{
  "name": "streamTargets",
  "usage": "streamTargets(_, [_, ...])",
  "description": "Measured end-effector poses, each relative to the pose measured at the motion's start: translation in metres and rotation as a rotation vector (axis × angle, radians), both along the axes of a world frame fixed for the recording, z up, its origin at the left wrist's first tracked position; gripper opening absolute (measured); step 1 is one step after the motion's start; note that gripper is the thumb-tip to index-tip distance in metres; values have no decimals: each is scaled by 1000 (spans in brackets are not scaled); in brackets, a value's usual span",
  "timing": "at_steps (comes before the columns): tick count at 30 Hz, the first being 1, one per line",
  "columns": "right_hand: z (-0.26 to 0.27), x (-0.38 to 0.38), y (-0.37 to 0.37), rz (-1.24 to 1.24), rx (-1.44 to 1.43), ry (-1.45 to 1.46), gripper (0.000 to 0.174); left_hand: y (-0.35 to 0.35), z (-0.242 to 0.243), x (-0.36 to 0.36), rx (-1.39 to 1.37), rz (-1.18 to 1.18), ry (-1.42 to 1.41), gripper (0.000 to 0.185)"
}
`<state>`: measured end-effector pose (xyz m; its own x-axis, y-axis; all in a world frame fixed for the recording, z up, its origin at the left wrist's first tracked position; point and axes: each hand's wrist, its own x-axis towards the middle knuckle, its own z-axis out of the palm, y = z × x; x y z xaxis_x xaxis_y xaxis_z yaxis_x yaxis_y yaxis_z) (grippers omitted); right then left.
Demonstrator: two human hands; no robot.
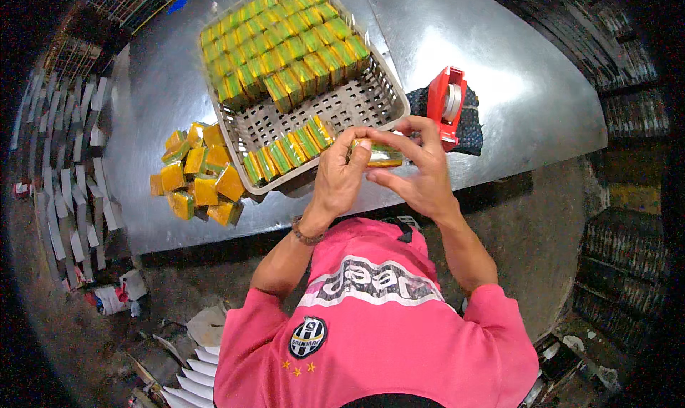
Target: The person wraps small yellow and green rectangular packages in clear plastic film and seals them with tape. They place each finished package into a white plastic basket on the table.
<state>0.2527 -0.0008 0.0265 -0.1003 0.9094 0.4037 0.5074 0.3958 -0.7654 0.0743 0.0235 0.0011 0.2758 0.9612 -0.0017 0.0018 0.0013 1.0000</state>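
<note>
My left hand point(342, 175), with a bracelet at its wrist, grips the left end of a small yellow-and-green block point(385, 159) in clear wrap. Around the block's right side curl the fingers of my right hand point(425, 172), thumb and forefinger apart; whether they pinch it is not plain. Just beyond both hands sits a grey perforated plastic basket point(348, 108). Several rows of wrapped blocks point(283, 44) fill its far part, and a short row point(289, 151) lines its near wall. A loose pile of similar blocks point(200, 175) lies left of the basket.
A red tape dispenser point(445, 105) rests on a dark textured bundle point(471, 124) right of the basket. The metal table point(514, 156) ends just before my body. Stacked panels point(69, 178) stand at left, dark stacks point(615, 269) at right, and wire crates point(120, 1) at upper left.
</note>
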Motion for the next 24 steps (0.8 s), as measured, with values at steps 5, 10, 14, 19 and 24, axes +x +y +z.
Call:
streamTargets(5, [-46, 6, 14, 128, -239, -2, 72, -5, -17, -1, -257, 61, -132, 37])
streamTargets(10, [-17, -11, 13, 193, 67, -449, 103, 3, -45, -23, -426, 148, -290, 50])
streamTargets(14, [-62, -26, 52, 358, -95, -237, 94, 10, -37, -52, -570, 62, -254, 72])
streamTargets(19, [-86, -65, 119, 173, -522, -338, 76, 22, -36, -102, -296, 216, -150, 82])
streamTargets(24, [-102, -98, 147, 56, -716, -630, 71, 10, -37, -168, -261, 282, -194, 76])
